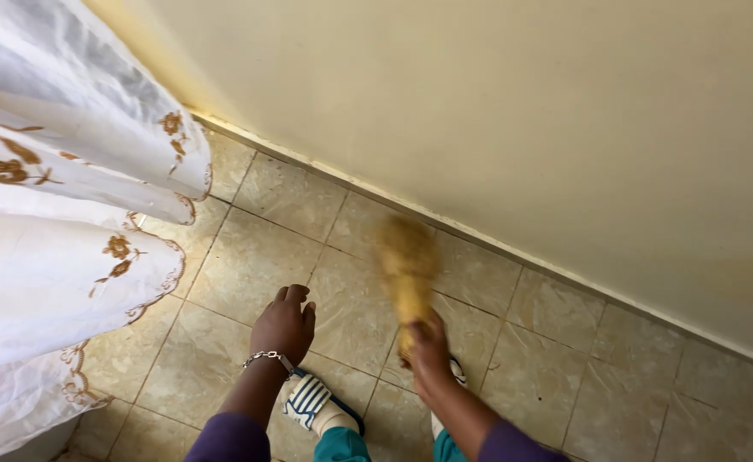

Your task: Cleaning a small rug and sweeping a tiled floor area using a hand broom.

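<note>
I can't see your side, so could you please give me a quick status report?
Right hand shut on yellow hand broom, blurred above tiled floor. Left hand loose, empty. White curtain hangs left, apart from broom.

Curtain (pixel 60 214) left; wall (pixel 522 111) behind floor (pixel 248 257); brush (pixel 408 265) right of left hand (pixel 284 325).

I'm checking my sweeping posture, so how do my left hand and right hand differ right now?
The right hand is closed in a grip around a yellowish hand broom, while the left hand holds nothing, fingers loosely curled. The left hand's wrist carries a metal bracelet; the right hand's wrist shows none. The right hand reaches nearer the wall than the left hand. Both extend from purple sleeves above the tiled floor.
</note>
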